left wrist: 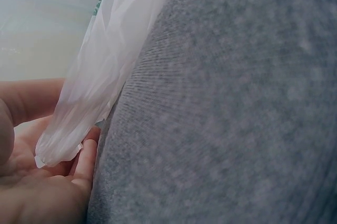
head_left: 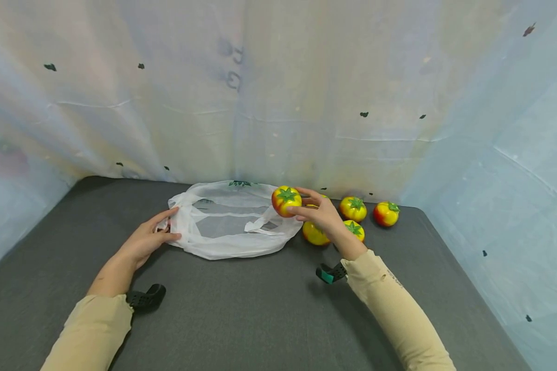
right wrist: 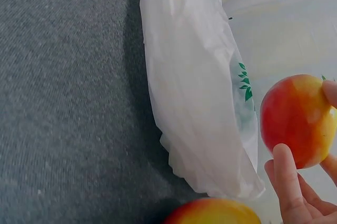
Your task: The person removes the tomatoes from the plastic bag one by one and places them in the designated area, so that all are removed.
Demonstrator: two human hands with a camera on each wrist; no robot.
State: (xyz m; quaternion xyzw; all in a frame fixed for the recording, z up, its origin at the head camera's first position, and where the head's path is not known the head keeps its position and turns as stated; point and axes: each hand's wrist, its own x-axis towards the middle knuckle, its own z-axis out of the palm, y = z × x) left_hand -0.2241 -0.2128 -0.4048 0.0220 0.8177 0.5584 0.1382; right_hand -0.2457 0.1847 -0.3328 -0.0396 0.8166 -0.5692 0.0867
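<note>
A white plastic bag (head_left: 234,246) lies on the dark table with its mouth spread wide. My left hand (head_left: 145,241) holds the bag's left end, thumb and forefinger spread along its rim. In the left wrist view, the gathered end of the bag (left wrist: 66,140) sits among the fingers. My right hand (head_left: 324,214) grips a red-and-yellow persimmon-like fruit (head_left: 285,200) with a green leafy top, raised at the bag's right rim. The right wrist view shows the fruit's red side (right wrist: 287,121) between fingers and thumb, beside the bag (right wrist: 195,82).
More such fruits stand to the right: one at the back (head_left: 353,208), one farthest right (head_left: 386,214), one near the right wrist (head_left: 355,229) and one by the bag (head_left: 314,234). A pale plastic sheet (head_left: 288,103) hangs behind the table (head_left: 241,314).
</note>
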